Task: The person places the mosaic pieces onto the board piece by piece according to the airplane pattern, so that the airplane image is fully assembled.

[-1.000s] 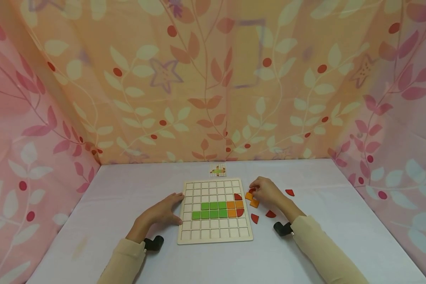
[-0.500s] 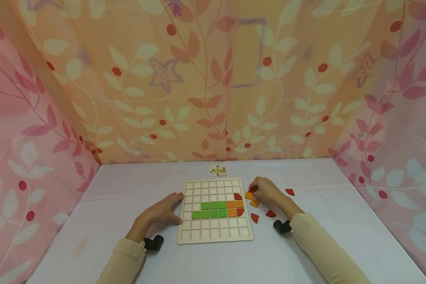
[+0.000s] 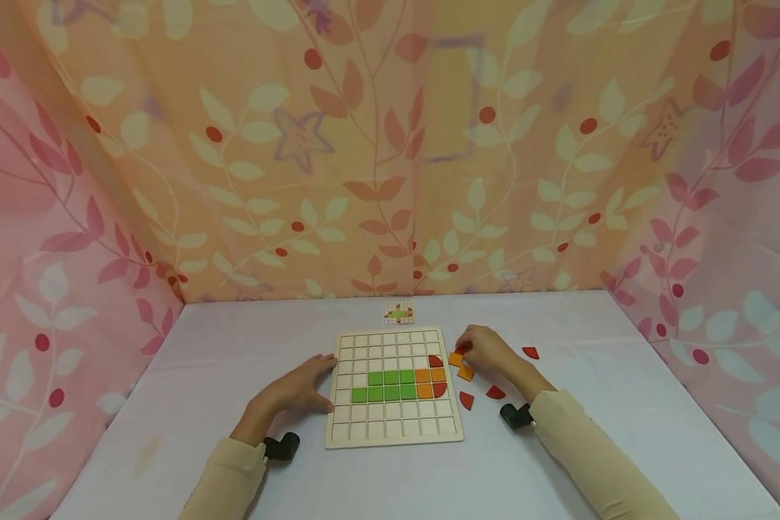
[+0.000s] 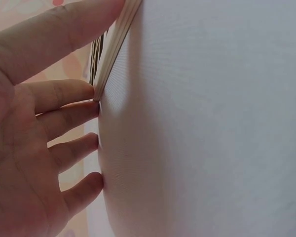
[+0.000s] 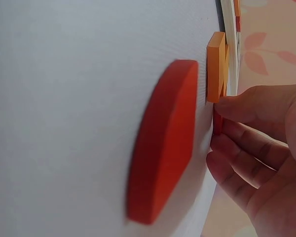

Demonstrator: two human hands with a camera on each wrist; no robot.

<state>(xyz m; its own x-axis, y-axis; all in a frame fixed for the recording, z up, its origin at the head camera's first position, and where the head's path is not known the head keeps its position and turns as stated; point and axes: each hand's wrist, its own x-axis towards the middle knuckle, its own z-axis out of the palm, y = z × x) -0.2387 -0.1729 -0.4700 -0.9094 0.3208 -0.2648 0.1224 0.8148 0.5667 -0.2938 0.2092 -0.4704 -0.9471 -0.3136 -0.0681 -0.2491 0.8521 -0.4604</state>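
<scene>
My left hand rests against the left edge of a wooden grid board, its fingers spread with thumb and index fingertip at the edge in the left wrist view. Right of the board, my right hand pinches a red quarter-round tile between thumb and fingers, down at the tabletop. Partly hidden by the hand in the head view, that tile lies beside an orange square tile. A second orange tile sits just below the fingers. Green tiles, orange squares and two red quarter-rounds fill part of the grid.
Loose red tiles lie around my right hand: one near the board, one under the wrist, one farther right. A small pattern card lies behind the board. Patterned cloth walls in the white table.
My right fingers have drawn in slightly around the red tile beside the orange ones. My left hand and the board have stayed in place.
</scene>
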